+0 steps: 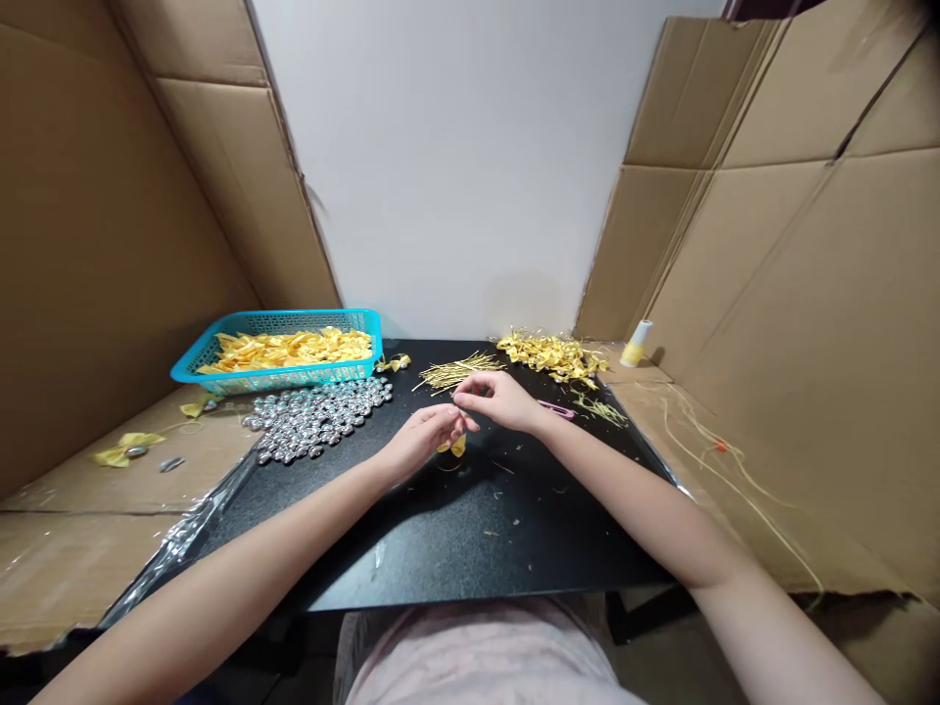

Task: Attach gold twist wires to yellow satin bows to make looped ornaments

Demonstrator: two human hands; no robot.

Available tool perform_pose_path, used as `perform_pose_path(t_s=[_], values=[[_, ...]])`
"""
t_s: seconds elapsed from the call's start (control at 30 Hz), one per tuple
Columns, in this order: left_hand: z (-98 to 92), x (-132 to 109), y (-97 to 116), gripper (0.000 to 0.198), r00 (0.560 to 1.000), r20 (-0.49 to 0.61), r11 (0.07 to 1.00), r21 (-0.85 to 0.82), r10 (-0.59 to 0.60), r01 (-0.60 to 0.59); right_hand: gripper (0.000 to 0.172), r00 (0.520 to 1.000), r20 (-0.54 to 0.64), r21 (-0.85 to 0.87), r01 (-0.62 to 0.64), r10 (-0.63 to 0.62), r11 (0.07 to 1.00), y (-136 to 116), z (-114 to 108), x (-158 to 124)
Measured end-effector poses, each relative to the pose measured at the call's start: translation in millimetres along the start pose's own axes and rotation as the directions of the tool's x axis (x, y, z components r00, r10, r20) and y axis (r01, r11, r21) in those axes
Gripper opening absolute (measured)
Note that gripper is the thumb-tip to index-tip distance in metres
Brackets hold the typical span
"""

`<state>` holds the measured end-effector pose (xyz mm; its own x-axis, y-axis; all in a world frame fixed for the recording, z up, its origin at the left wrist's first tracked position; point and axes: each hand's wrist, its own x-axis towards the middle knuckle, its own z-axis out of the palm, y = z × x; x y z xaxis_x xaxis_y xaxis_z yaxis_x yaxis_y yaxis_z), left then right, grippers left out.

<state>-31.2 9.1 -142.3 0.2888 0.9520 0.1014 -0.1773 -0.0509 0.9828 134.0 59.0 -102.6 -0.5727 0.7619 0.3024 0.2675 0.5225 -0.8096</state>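
Note:
In the middle of the table my left hand (422, 438) is closed, its fingertips pinched together. A yellow ribbon bow (458, 446) shows just below those fingers and appears held by them; a thin thread loop hangs under it. My right hand (500, 399) meets the left from the right, thumb and forefinger closed at the left fingertips. Whatever lies between the right fingers is too small to make out. Behind the hands lies a bundle of gold twist ties (449, 372).
A blue basket (378, 338) of yellow ribbon pieces stands back left, behind many silver beads (319, 416). Finished-looking yellow bows (554, 354) are heaped back right, near pink-handled snips (558, 409) and thread scraps (603, 409). A thread cone (635, 345) stands by the cardboard wall (808, 323).

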Motion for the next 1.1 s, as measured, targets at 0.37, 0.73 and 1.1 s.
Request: perform_pose_path(t_s=[0.37, 0.73, 1.1], values=[[-4.1, 5.0, -7.9, 0.021, 0.986, -0.167, 0.995, -0.095, 0.002, -0.018, 0.008, 0.981, 0.133, -0.021, 0.147, -0.143, 0.989, 7.8, 3.0, -2.5], [-13.0, 10.6, -7.2, 0.023, 0.970, -0.243, 0.997, -0.070, -0.008, -0.009, 0.014, 0.949, -0.171, -0.097, 0.251, -0.264, 0.963, 18.0, 15.4, -0.4], [-17.7, 8.8, -9.5, 0.020, 0.980, -0.173, 0.989, 0.131, 0.094, -0.072, 0.013, 0.966, -0.240, 0.286, -0.026, 0.098, 0.958, 24.1, 25.1, -1.5]])
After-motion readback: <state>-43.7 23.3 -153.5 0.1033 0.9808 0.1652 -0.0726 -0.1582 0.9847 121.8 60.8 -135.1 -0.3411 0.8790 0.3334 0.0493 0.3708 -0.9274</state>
